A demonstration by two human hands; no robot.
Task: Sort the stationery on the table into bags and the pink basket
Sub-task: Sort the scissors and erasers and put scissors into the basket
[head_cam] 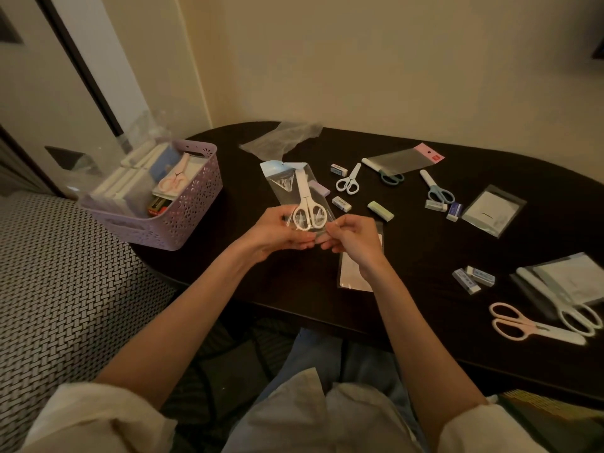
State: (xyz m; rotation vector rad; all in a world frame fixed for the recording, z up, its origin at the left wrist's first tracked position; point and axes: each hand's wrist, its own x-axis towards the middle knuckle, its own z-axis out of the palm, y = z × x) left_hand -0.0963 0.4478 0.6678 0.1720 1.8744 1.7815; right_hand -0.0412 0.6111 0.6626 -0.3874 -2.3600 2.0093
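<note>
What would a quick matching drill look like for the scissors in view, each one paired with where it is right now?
Things:
1. white scissors
2. pink-handled scissors
3. small white scissors
4. pale pink scissors

Places:
A. in the pink basket
B. loose at the table's near right edge
C. inside a clear bag, held by left hand and right hand
D. loose on the table, beyond the hands

Pairs: 1-C, 2-B, 3-D, 4-A

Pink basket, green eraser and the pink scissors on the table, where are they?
pink basket [183, 220]: head view, front lattice wall.
green eraser [380, 210]: head view, top face.
pink scissors [514, 322]: head view, handle loops.
</note>
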